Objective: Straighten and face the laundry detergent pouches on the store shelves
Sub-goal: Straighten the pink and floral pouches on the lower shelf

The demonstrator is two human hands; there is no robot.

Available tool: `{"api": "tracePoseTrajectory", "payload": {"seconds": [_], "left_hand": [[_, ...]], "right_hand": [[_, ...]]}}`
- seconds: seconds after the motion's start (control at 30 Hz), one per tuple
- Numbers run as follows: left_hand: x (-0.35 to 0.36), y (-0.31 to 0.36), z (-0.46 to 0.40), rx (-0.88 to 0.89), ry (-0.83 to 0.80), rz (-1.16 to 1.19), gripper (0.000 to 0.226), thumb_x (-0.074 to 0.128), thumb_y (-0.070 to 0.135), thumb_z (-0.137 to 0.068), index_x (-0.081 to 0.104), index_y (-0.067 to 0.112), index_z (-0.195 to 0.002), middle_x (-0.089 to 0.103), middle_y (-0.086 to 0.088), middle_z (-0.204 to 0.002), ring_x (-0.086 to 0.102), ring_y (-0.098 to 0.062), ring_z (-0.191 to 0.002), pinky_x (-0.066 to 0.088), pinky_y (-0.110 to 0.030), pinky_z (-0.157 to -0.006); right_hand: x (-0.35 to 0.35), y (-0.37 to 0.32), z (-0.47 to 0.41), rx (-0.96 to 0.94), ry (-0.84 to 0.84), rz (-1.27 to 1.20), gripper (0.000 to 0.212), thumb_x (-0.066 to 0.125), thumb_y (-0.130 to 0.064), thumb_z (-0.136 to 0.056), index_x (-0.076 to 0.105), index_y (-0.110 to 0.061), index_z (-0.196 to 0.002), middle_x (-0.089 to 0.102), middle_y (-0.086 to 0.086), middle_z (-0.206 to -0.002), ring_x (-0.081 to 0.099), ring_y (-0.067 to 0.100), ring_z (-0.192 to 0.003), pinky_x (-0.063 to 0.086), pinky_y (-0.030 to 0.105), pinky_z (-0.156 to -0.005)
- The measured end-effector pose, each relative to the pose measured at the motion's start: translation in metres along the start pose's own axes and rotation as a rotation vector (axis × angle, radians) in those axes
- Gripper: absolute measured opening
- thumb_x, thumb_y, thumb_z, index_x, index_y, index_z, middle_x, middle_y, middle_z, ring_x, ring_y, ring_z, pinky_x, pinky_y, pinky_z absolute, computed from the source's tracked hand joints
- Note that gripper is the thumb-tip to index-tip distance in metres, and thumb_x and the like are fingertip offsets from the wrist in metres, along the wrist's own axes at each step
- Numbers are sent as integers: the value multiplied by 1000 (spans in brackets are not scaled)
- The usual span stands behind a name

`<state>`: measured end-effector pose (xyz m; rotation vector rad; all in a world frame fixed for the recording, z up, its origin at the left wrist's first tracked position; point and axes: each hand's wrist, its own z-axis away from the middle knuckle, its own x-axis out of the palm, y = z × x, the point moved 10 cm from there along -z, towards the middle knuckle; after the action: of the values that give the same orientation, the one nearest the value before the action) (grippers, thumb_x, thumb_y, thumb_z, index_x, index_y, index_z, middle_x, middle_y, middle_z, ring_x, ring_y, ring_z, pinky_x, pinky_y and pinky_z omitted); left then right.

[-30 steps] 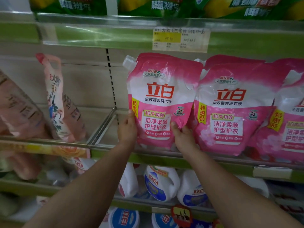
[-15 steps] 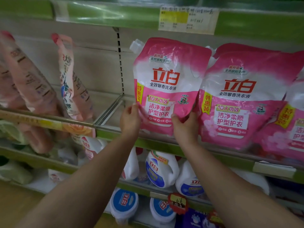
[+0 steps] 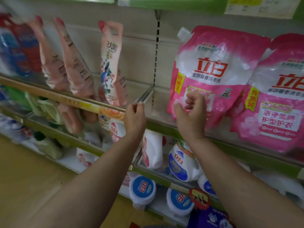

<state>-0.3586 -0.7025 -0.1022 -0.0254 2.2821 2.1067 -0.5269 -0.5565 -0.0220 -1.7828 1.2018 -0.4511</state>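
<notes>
Both hands curled, holding nothing: left hand (image 3: 134, 116) before the shelf rail; right hand (image 3: 191, 112) fronting the upright pink pouch (image 3: 212, 66), at 3 o'clock from the left.

two bright pink pouches (image 3: 212, 69) (image 3: 279, 99), three pale peach pouches (image 3: 113, 63) (image 3: 74, 58) (image 3: 49, 63), two hands (image 3: 134, 119) (image 3: 191, 116)

This is a shop aisle. Tiered green-edged shelves (image 3: 164, 124) carry rows of packaged laundry goods: pink detergent pouches (image 3: 212, 66) facing outward, paler pouches (image 3: 111, 63) to their left, white jugs (image 3: 181, 163) below. Paper price labels (image 3: 261, 5) sit on a shelf edge, and a red price tag (image 3: 199, 197) clips lower down.
</notes>
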Motion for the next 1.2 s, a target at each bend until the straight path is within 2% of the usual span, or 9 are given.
{"api": "tracePoseTrajectory", "payload": {"seconds": [0.2, 0.27, 0.4, 0.53, 0.63, 0.73, 0.9, 1.0, 1.2], "left_hand": [[-66, 9, -38, 52, 15, -39, 15, 51, 25, -94, 60, 14, -88, 64, -6, -90, 58, -22, -89, 43, -32, -79], [-90, 7, -52, 47, 28, -72, 14, 52, 26, -93, 60, 16, -88, 65, -4, -90, 59, -22, -90, 44, -35, -83], [-131, 6, -77, 52, 29, -74, 15, 54, 29, -90, 55, 28, -75, 60, 7, -79, 57, -18, -85, 43, -32, -78], [-161, 4, -98, 51, 12, -72, 15, 54, 34, -89, 54, 31, -74, 62, 6, -80, 62, -18, -83, 48, -32, -71], [-173, 4, -112, 46, 7, -86, 10, 54, 35, -87, 52, 31, -77, 64, 0, -92, 62, -23, -93, 50, -38, -84], [-179, 2, -121, 25, -2, -100, 6, 55, 36, -86, 49, 33, -84, 62, 2, -97, 61, -22, -96, 50, -39, -85], [-179, -7, -141, -4, -15, -149, 33, 55, 38, -87, 50, 21, -114, 58, -7, -118, 57, -24, -104, 48, -43, -94], [-178, -8, -152, 8, -6, -183, 41, 57, 36, -87, 48, 19, -124, 55, -6, -124, 54, -20, -103, 45, -35, -85], [-169, -4, -180, -18, 22, -185, 64, 59, 33, -83, 37, 19, -141, 49, -7, -135, 53, -25, -115, 47, -45, -97]], "right_hand": [[88, -21, 16, 64, -162, 51, 40, 72, -28, -79, 48, -15, -108, 49, 3, -104, 47, 7, -81, 43, 20, -74], [113, -22, 21, 96, -177, 79, 47, 74, -31, -78, 49, -11, -113, 51, 8, -109, 50, 15, -90, 45, 27, -81], [152, -22, 31, 159, -185, 125, 57, 74, -39, -76, 47, -13, -118, 51, 5, -116, 49, 14, -94, 43, 26, -80], [178, -20, 39, 213, -195, 147, 65, 74, -44, -74, 44, -16, -125, 50, 2, -124, 50, 13, -102, 41, 25, -81], [191, -21, 42, 253, -197, 161, 71, 75, -45, -73, 41, -17, -129, 49, 1, -128, 48, 11, -103, 39, 24, -79], [201, -22, 39, 272, -198, 187, 73, 76, -45, -72, 41, -17, -130, 49, -1, -128, 44, 8, -98, 36, 23, -76], [216, -15, 27, 286, -205, 213, 70, 78, -41, -70, 43, -16, -126, 48, 0, -126, 42, 7, -90, 28, 13, -59], [225, -5, 17, 292, -224, 233, 70, 80, -41, -69, 45, -14, -124, 50, 3, -127, 43, 8, -92, 37, 22, -69], [253, 12, 1, 324, -306, 160, 71, 83, -35, -65, 43, -19, -121, 53, 1, -124, 58, 17, -104, 50, 30, -78]]}}
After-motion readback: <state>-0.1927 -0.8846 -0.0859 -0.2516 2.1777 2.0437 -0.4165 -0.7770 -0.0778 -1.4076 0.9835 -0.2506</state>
